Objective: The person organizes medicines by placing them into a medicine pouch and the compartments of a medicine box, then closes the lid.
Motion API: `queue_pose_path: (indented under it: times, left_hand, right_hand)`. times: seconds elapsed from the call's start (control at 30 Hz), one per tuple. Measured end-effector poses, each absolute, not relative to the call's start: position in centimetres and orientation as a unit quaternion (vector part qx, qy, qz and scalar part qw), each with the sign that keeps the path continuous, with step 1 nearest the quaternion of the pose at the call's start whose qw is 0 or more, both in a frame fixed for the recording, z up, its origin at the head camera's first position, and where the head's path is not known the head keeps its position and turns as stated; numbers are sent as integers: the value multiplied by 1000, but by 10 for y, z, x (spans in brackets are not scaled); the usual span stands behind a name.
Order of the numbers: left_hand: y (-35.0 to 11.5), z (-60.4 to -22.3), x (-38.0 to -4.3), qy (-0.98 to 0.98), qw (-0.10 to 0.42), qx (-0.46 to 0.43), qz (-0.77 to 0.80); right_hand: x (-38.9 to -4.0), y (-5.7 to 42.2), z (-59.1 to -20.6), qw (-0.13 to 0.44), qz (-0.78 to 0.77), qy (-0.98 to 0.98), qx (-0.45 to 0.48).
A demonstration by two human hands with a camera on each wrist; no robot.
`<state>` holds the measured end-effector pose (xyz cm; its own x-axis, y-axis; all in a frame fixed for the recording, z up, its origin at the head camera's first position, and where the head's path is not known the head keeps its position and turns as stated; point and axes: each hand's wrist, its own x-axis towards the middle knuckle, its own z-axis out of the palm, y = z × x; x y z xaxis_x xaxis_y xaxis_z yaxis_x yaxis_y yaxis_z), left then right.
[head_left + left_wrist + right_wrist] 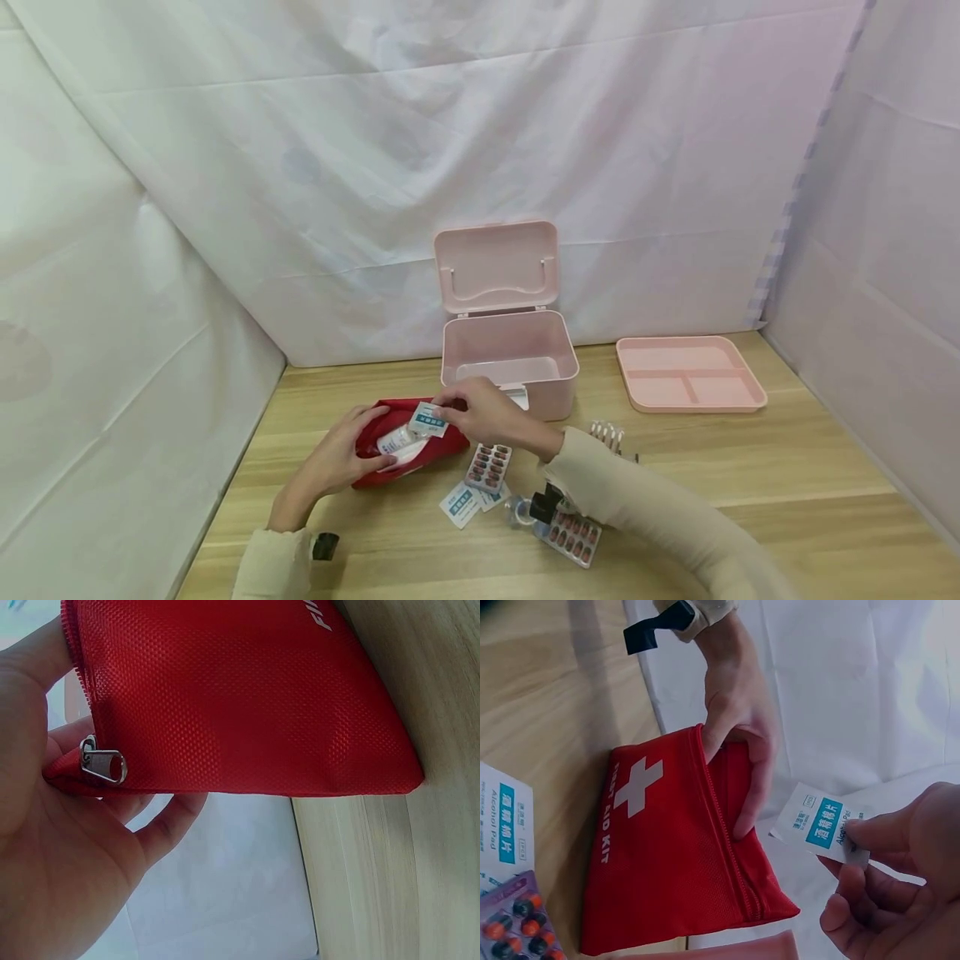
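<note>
My left hand point(330, 458) grips the red first aid pouch point(656, 862) at one end of its unzipped mouth. A metal zipper pull point(103, 761) hangs by the palm in the left wrist view. Inside the pouch a white bottle point(393, 440) shows in the head view. Between thumb and fingers, my right hand point(480, 410) pinches a square alcohol pad packet point(815, 823), white with a teal label. In the head view this packet overlaps the pouch's mouth; the right wrist view shows it apart from the pouch, beyond the zipper edge.
Behind the pouch stands a pink box point(551, 402) with its lid raised. A pink divided tray point(660, 358) lies at the right. Capsule blister packs point(489, 468), alcohol pad packets point(459, 505) and a small clear object point(516, 512) lie in front, partly under the right forearm.
</note>
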<state>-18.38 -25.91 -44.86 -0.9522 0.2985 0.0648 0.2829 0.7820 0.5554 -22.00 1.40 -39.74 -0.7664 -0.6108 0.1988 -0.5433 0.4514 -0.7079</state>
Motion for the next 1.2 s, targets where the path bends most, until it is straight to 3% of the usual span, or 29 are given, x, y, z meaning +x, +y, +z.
queue_pose_path:
  times: [0.33, 1.2]
  left_hand:
    - [-259, -450, -185, 943, -8, 175, 284]
    - [-260, -451, -184, 940, -13, 184, 288]
  right_hand:
    - [-225, -11, -399, -24, -318, 875, -365]
    - [-206, -41, -415, -63, 92, 922, -371]
